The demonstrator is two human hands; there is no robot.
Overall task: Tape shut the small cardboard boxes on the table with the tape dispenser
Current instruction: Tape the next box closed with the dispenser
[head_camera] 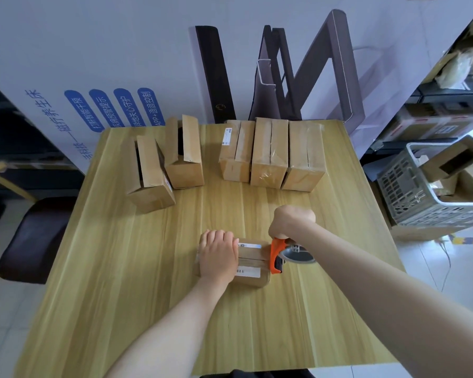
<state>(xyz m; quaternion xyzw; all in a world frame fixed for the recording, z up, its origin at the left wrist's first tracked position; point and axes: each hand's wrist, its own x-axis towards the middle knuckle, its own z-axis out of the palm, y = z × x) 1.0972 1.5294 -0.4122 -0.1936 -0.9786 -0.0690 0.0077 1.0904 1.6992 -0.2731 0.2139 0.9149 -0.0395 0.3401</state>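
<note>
A small cardboard box with white labels lies in the middle of the wooden table. My left hand lies flat on its left part, pressing it down. My right hand grips the handle of the orange tape dispenser, whose head touches the box's right edge. Two boxes with open flaps stand at the back left. Three taped boxes stand side by side at the back right.
A grey plastic crate with cardboard pieces stands on the floor to the right. A dark chair seat is at the left. Large white cartons and dark boards lean behind the table. Shelves with parcels fill the far right.
</note>
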